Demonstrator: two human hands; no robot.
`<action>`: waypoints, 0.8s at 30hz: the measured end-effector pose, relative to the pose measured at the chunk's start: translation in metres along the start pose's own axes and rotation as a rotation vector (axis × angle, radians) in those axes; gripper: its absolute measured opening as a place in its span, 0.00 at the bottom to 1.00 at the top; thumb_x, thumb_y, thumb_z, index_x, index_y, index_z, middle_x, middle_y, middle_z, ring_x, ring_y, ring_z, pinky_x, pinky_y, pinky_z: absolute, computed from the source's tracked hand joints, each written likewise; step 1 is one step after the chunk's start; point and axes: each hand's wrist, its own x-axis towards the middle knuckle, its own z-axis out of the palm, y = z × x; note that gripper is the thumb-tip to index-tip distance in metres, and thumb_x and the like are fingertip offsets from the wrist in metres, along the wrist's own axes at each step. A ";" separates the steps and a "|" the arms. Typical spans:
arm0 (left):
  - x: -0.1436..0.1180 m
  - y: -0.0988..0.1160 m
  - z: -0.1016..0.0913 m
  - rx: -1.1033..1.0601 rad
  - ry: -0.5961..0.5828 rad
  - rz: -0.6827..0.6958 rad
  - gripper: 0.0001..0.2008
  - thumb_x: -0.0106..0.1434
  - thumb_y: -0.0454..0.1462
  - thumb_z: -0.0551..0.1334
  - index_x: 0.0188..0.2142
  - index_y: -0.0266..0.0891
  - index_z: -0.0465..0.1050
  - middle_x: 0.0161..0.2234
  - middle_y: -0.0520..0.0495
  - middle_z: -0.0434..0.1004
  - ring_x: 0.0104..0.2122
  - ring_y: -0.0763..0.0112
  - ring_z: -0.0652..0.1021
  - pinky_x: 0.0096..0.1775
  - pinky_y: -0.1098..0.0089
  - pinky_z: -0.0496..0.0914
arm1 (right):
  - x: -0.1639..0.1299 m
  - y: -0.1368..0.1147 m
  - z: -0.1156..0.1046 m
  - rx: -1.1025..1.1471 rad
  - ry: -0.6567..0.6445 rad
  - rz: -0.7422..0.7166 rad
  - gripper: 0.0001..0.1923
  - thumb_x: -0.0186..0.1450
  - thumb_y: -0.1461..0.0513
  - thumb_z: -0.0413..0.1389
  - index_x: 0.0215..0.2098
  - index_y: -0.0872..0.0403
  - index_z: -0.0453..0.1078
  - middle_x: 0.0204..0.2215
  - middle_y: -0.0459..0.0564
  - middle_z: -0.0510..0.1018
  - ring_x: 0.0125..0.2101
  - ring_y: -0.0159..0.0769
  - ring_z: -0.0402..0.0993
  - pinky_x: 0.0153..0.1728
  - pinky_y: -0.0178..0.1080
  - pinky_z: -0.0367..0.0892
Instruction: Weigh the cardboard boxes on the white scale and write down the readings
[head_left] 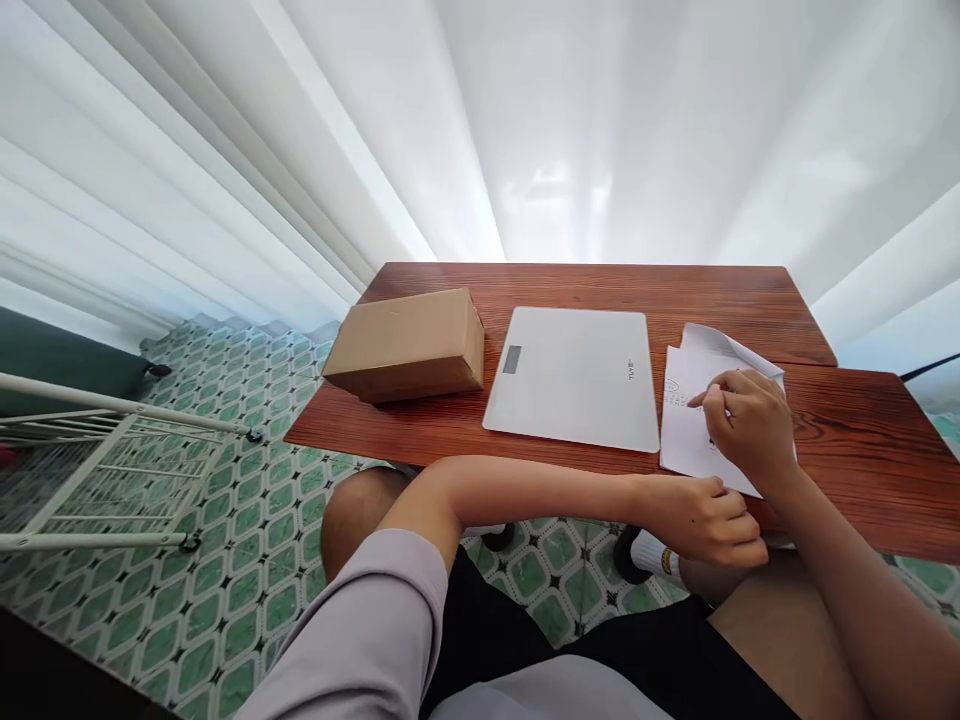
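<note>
Wood: a red-brown plank table point(570, 285) fills the head view, set against white curtains point(375, 120) at the far side.
Paper: a white sheet point(694, 425) with printed marks lies at the right of the table, near its front edge, its far corner curled up.
Right hand: the right hand point(746, 425) rests on the sheet, fingers pinched together as if around a pen; the pen itself is too hidden to make out, so what the fingers grasp cannot be told.
Left hand: the left hand point(705, 520) reaches across the body to the near edge of the table, just below the sheet, fingers curled in loosely; whether it holds anything cannot be told.
Scale: a flat white scale point(574, 375) with a small grey display lies in the middle of the table, just left of the sheet.
Box: a closed brown cardboard box point(409, 343) sits at the left end of the table, beside the scale and apart from it.
Floor: green-and-white patterned tiles point(225, 520) spread below, with a white metal rack point(112, 460) at the left.
Person: bare knees and black shorts point(510, 630) show under the table; a pale lilac sleeve point(375, 630) covers the left upper arm.
</note>
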 end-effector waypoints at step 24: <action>-0.273 0.012 -0.153 0.635 0.899 -1.283 0.13 0.63 0.27 0.56 0.41 0.39 0.76 0.36 0.48 0.82 0.39 0.64 0.79 0.43 0.66 0.71 | 0.091 -0.142 0.037 0.199 -0.006 -0.239 0.22 0.72 0.65 0.46 0.20 0.48 0.52 0.20 0.48 0.70 0.28 0.41 0.65 0.34 0.47 0.58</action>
